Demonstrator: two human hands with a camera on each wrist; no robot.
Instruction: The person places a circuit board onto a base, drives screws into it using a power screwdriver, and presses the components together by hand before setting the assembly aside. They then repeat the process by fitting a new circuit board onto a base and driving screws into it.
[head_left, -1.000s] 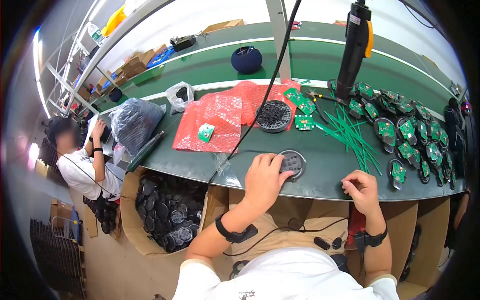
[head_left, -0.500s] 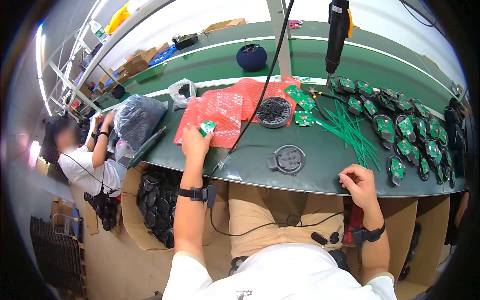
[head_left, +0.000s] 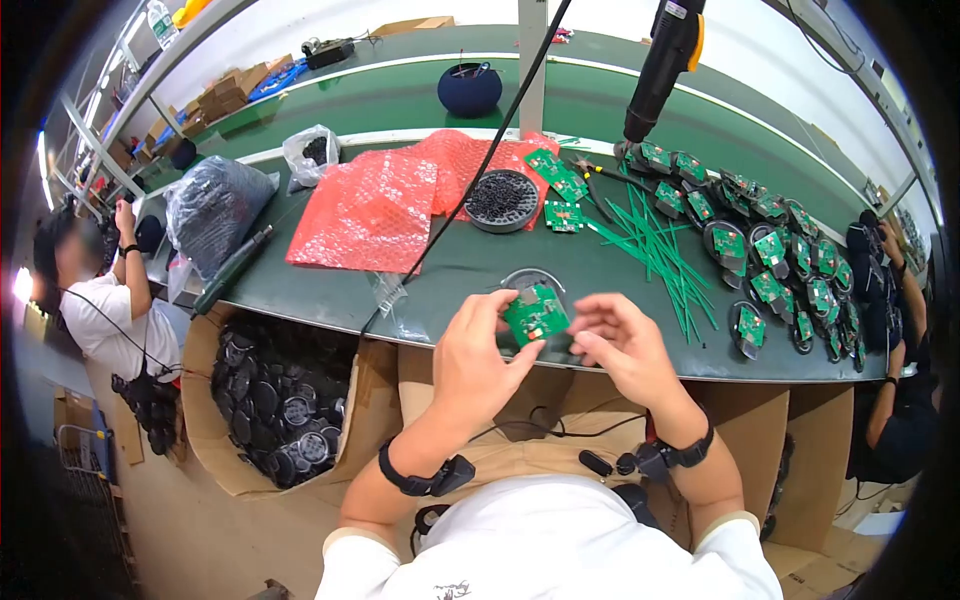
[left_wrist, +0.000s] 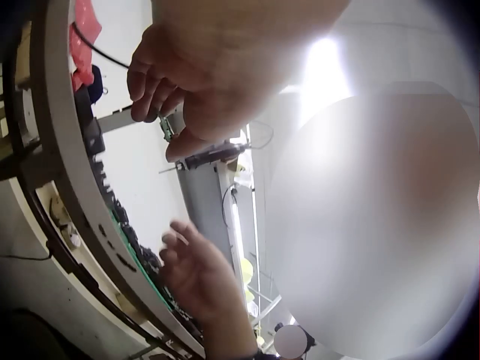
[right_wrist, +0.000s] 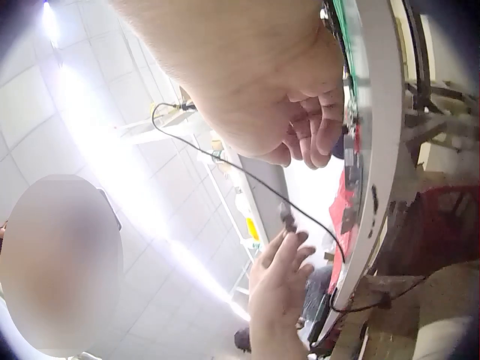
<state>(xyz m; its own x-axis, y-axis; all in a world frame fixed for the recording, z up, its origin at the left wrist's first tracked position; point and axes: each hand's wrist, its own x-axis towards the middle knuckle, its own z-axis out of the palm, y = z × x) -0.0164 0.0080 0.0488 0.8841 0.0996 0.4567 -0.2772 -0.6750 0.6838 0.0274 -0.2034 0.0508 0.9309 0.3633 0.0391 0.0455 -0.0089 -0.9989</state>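
Observation:
My left hand [head_left: 475, 355] pinches a green circuit board [head_left: 537, 315] between thumb and fingers, just above the bench's front edge. In the left wrist view the board [left_wrist: 167, 127] shows edge-on at the fingertips of the left hand [left_wrist: 202, 90]. My right hand [head_left: 630, 350] is close to the board's right side, its fingers loosely bent and holding nothing. From the left wrist it shows as a separate hand [left_wrist: 199, 274], apart from the board. A round black housing [head_left: 520, 277] lies on the bench behind the board, which partly covers it.
A round dish of small black parts [head_left: 501, 200] stands beside red bubble wrap [head_left: 365, 210]. Green strips [head_left: 650, 245], pliers [head_left: 597, 180] and many board-fitted housings [head_left: 770, 245] lie rightward. An electric screwdriver [head_left: 665, 65] hangs above. A carton of black housings [head_left: 225, 440] stands below left.
The left hand went left to the bubble wrap, took the circuit board from it and brought it back over the housing. The right hand moved left toward the board. The view shifted.

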